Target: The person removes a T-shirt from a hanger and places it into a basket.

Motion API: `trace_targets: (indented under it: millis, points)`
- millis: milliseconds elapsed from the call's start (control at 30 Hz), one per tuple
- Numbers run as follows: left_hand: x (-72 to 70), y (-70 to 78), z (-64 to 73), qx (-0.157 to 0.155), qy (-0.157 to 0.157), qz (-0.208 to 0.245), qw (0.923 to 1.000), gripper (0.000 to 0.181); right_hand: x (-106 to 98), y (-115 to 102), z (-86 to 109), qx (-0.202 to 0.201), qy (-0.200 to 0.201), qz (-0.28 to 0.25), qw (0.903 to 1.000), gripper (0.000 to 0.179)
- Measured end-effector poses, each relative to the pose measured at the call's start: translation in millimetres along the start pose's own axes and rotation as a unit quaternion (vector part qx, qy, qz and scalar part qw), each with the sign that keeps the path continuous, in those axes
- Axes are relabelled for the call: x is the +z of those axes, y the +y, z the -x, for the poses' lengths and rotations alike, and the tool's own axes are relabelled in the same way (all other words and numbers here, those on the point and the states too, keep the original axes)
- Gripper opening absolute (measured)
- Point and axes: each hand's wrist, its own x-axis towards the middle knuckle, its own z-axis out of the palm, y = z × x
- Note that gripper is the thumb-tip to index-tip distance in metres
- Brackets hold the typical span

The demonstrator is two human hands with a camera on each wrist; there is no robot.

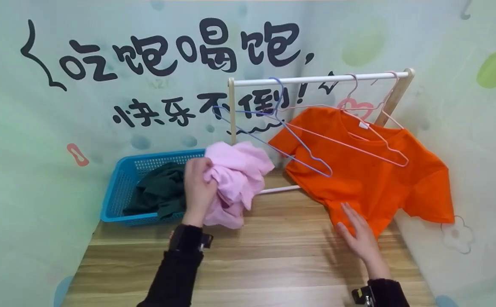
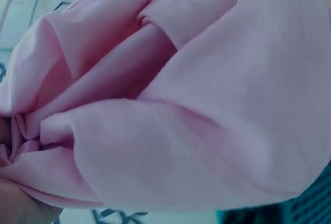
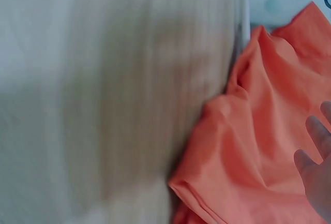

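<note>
One clutched pink cloth (image 2: 181,141) fills left grip (image 1: 200,187), right grip (image 1: 361,235) loose near one orange shirt (image 1: 367,185).

matt pink cloth (image 1: 239,175), matt orange cloth shirt (image 1: 371,179), plastic basket (image 1: 117,196), smooth wood-grain tabletop (image 1: 273,256)

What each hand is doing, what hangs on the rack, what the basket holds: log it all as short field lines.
left hand: grips a bunched pink garment, near the basket's right end
right hand: fingers extended before the orange T-shirt; contact unclear
basket: blue, holds a dark green garment
rack rail: white, with a blue hanger, pink hangers and the T-shirt
surface: wood-grain table
</note>
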Motion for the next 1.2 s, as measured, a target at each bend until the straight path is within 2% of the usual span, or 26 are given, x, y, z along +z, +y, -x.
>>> trace_targets:
  millis: [200, 300, 400, 567, 667, 767, 867, 933, 1000, 1067, 1133, 1200]
  points:
    - [-35.3, -0.5, -33.4, -0.020, 0.029, -0.025, 0.9991, 0.034, -30, 2, -13.4, 0.025, 0.015, 0.017, 0.9994, 0.055]
    - [-48.8, -9.6, -43.7, -0.030, 0.045, -0.032, 0.9980, 0.031, -48, 3, -19.0, 0.042, 0.025, 0.022, 0.9986, 0.056]
    - [-60.3, -24.3, -47.6, -0.034, 0.062, -0.047, 0.9964, 0.029, -64, 2, -23.1, 0.060, 0.036, 0.014, 0.9975, 0.056]
    - [-73.1, -61.0, -39.0, -0.016, 0.058, -0.107, 0.9925, 0.027, -87, 2, -25.8, 0.075, 0.061, 0.012, 0.9953, 0.055]
    - [-74.6, -87.6, -23.7, -0.013, 0.034, -0.156, 0.9871, 0.024, -96, 2, -26.1, 0.074, 0.086, 0.017, 0.9934, 0.053]
    - [-72.8, -109.2, -4.0, -0.030, -0.004, -0.197, 0.9799, 0.022, -101, 1, -26.7, 0.075, 0.102, 0.020, 0.9918, 0.052]
    - [-69.0, -123.4, 14.1, -0.046, -0.057, -0.236, 0.9690, 0.021, -105, 0, -28.6, 0.073, 0.115, 0.022, 0.9904, 0.051]
    - [-65.9, -127.8, 24.0, -0.064, -0.101, -0.266, 0.9565, 0.025, -106, 0, -30.8, 0.067, 0.123, 0.024, 0.9899, 0.050]
    - [-62.7, -129.2, 32.4, -0.094, -0.151, -0.292, 0.9398, 0.039, -108, -1, -34.1, 0.063, 0.129, 0.030, 0.9892, 0.050]
    - [-60.3, -128.2, 39.4, -0.131, -0.202, -0.310, 0.9197, 0.055, -110, -2, -38.3, 0.061, 0.130, 0.039, 0.9889, 0.050]
    - [-58.7, -127.4, 45.4, -0.166, -0.248, -0.321, 0.8989, 0.070, -112, -3, -43.8, 0.060, 0.128, 0.051, 0.9886, 0.050]
    - [-57.4, -127.9, 50.9, -0.187, -0.288, -0.326, 0.8808, 0.079, -114, -4, -50.5, 0.052, 0.129, 0.063, 0.9883, 0.050]
